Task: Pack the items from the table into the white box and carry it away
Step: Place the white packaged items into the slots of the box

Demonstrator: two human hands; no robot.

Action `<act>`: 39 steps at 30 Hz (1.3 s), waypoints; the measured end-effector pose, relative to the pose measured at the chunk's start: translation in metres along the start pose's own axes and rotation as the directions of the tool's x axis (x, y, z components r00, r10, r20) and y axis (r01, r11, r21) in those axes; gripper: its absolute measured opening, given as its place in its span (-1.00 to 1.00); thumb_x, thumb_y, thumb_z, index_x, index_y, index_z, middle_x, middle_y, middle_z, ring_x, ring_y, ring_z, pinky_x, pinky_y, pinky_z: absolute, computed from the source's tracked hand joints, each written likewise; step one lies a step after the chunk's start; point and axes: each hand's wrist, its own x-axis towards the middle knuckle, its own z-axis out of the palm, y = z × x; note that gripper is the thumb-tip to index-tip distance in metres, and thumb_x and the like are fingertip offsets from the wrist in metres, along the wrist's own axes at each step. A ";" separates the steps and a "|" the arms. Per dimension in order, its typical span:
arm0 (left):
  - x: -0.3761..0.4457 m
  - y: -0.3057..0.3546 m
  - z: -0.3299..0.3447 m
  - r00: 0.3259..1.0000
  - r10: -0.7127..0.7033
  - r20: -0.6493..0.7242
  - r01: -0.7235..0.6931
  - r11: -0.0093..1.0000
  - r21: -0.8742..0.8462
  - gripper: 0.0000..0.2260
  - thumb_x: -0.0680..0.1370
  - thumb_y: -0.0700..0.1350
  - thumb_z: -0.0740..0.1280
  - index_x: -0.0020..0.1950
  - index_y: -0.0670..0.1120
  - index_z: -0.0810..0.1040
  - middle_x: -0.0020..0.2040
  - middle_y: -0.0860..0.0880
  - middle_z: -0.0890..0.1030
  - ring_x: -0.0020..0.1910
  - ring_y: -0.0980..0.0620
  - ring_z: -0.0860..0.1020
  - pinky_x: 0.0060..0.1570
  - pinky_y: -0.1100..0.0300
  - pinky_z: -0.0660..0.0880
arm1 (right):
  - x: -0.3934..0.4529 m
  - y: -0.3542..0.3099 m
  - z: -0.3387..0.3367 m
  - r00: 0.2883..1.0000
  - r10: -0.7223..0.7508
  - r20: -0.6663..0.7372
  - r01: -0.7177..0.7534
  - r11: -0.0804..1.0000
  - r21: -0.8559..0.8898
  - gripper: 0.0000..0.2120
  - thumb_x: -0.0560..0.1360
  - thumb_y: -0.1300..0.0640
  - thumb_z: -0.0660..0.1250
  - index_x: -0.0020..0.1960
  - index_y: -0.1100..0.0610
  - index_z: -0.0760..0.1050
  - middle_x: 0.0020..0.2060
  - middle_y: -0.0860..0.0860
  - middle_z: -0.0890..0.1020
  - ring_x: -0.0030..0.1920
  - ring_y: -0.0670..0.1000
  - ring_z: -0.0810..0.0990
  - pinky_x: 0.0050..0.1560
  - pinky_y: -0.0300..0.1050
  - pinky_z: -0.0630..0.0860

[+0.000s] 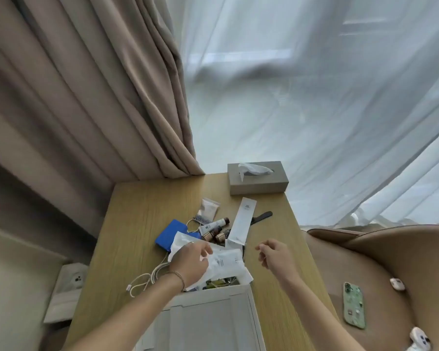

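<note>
Left hand [190, 262] is out over the near middle of the desk [137, 224], its grip closed around a bunch of white sachets [226, 262], which hang right above the open white box [213, 312] at the near edge of the desk. The box's lid flap lies open toward the camera, and a jumble of small items shows inside at its far end, too blurred to name. Right hand [271, 252] floats just to the right of the sachets, touching nothing, fingers loosely curled, grip empty and relaxed. Beyond the left hand a blue flat case [167, 236] lies on the wood, partly under the sachets. Just past it sit a few small brown-capped tubes [214, 228], bunched together, and farther back a small clear packet [209, 207]. A long white sleeve [242, 221] lies angled beside the tubes, with a black comb [261, 216] poking out from under its right edge. A white cable [145, 279] coils at the left of the box, near the left wrist. At the far edge of the desk stands a grey tissue box [257, 182] with a tissue sticking up. Off to the right, on a tan armchair [390, 262], a phone in a green case [354, 307] lies face down. Beige curtain [86, 84] to the left, sheer white curtain [314, 97] behind.
</note>
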 end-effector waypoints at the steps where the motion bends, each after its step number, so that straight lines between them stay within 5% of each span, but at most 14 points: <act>1: 0.005 -0.001 0.003 0.999 0.013 0.039 -0.016 0.997 0.082 -0.78 0.51 -0.12 0.30 0.07 0.17 0.52 0.04 0.12 0.59 0.00 0.12 0.55 -0.03 0.17 0.54 | 0.006 0.001 0.001 1.000 -0.002 0.002 0.002 1.000 -0.010 -0.79 0.62 0.21 0.24 -0.09 0.17 0.63 -0.38 0.02 0.62 -0.36 -0.04 0.53 -0.32 -0.19 0.46; 6: 0.022 -0.006 0.018 0.986 -0.003 0.168 -0.060 0.927 0.370 -0.52 0.44 -0.01 0.34 0.37 0.12 0.40 0.28 0.03 0.49 0.22 -0.02 0.47 0.07 0.05 0.52 | 0.027 0.008 0.006 0.999 0.023 0.025 -0.023 1.000 -0.002 -0.78 0.61 0.24 0.24 -0.11 0.16 0.63 -0.39 0.03 0.61 -0.40 -0.06 0.52 -0.38 -0.23 0.44; 10: 0.033 -0.007 0.032 0.978 0.027 0.206 -0.133 0.841 0.524 -0.33 0.34 0.12 0.45 0.42 0.09 0.33 0.28 -0.02 0.44 0.25 -0.06 0.40 0.16 0.02 0.43 | 0.041 0.014 0.007 0.998 0.042 0.041 -0.041 0.999 -0.008 -0.78 0.62 0.22 0.24 -0.12 0.14 0.64 -0.41 0.00 0.61 -0.40 -0.07 0.51 -0.35 -0.20 0.45; 13: 0.039 -0.008 0.039 0.988 0.026 0.155 -0.105 0.845 0.525 -0.35 0.37 0.01 0.45 0.43 0.09 0.32 0.28 -0.02 0.46 0.25 -0.07 0.41 0.18 0.03 0.43 | 0.049 0.019 0.011 0.997 0.048 0.056 -0.048 0.999 -0.011 -0.78 0.62 0.20 0.25 -0.11 0.12 0.64 -0.41 -0.01 0.61 -0.38 -0.04 0.52 -0.33 -0.16 0.45; 17: 0.042 -0.011 0.040 0.994 -0.009 0.106 -0.029 0.935 0.353 -0.42 0.39 -0.17 0.43 0.37 0.11 0.37 0.14 0.02 0.56 0.05 -0.04 0.56 -0.01 0.08 0.56 | 0.063 0.020 0.015 0.997 0.046 0.065 -0.044 0.998 -0.037 -0.79 0.62 0.19 0.25 -0.10 0.12 0.63 -0.41 -0.02 0.61 -0.37 -0.04 0.52 -0.31 -0.15 0.46; 22: 0.045 -0.013 0.031 0.993 -0.108 0.044 0.107 0.994 0.026 -0.43 0.40 -0.14 0.51 0.35 0.14 0.41 -0.15 0.04 0.61 -0.26 0.08 0.58 -0.23 0.18 0.55 | 0.091 0.013 0.022 0.999 0.040 0.036 -0.036 0.994 -0.106 -0.83 0.61 0.19 0.26 -0.09 0.07 0.61 -0.31 0.00 0.64 -0.30 -0.02 0.55 -0.24 -0.08 0.50; 25: 0.048 -0.012 0.020 0.981 -0.191 -0.029 0.180 0.960 -0.216 -0.46 0.41 -0.12 0.53 0.32 0.15 0.44 -0.05 0.01 0.64 -0.20 0.05 0.59 -0.22 0.11 0.58 | 0.111 0.013 0.028 0.999 0.036 -0.033 -0.042 0.976 -0.213 -0.85 0.57 0.17 0.27 0.09 0.09 0.57 -0.11 0.00 0.65 -0.21 -0.07 0.57 -0.21 -0.09 0.53; 29: 0.044 -0.010 0.009 0.969 -0.218 -0.113 0.150 0.890 -0.430 -0.46 0.46 -0.14 0.52 0.38 0.11 0.43 0.16 0.08 0.56 -0.04 0.17 0.52 -0.12 0.32 0.49 | 0.134 0.009 0.042 0.996 0.047 -0.076 -0.075 0.910 -0.407 -0.66 0.55 0.05 0.32 0.30 0.05 0.41 -0.04 -0.05 0.58 -0.17 -0.06 0.56 -0.31 -0.11 0.45; 32: 0.037 -0.008 0.004 0.960 -0.260 -0.101 0.160 0.810 -0.563 -0.39 0.46 -0.20 0.52 0.43 0.10 0.38 0.30 -0.08 0.54 0.21 -0.16 0.54 0.17 -0.11 0.53 | 0.148 0.006 0.053 0.987 0.060 -0.148 -0.133 0.824 -0.551 -0.54 0.51 -0.15 0.37 0.29 0.03 0.35 -0.06 -0.03 0.59 -0.15 0.04 0.59 -0.35 -0.13 0.38; 34: 0.030 -0.006 0.002 0.958 -0.282 -0.060 0.183 0.757 -0.627 -0.34 0.44 -0.24 0.52 0.44 0.13 0.35 0.28 -0.17 0.54 0.18 -0.23 0.55 0.14 -0.21 0.54 | 0.155 0.005 0.060 0.983 0.069 -0.169 -0.158 0.786 -0.597 -0.45 0.47 -0.21 0.40 0.30 0.04 0.30 -0.03 0.02 0.62 -0.14 0.08 0.60 -0.30 -0.10 0.45; 39: 0.014 -0.007 -0.003 0.947 -0.318 -0.044 0.199 0.688 -0.697 -0.24 0.38 -0.36 0.53 0.46 0.11 0.36 0.35 -0.03 0.46 0.22 0.01 0.54 0.10 0.14 0.58 | 0.167 0.001 0.069 0.971 0.130 -0.198 -0.216 0.830 -0.514 -0.30 0.44 0.00 0.49 0.43 0.03 0.19 0.15 0.09 0.62 0.01 0.16 0.65 -0.23 -0.04 0.50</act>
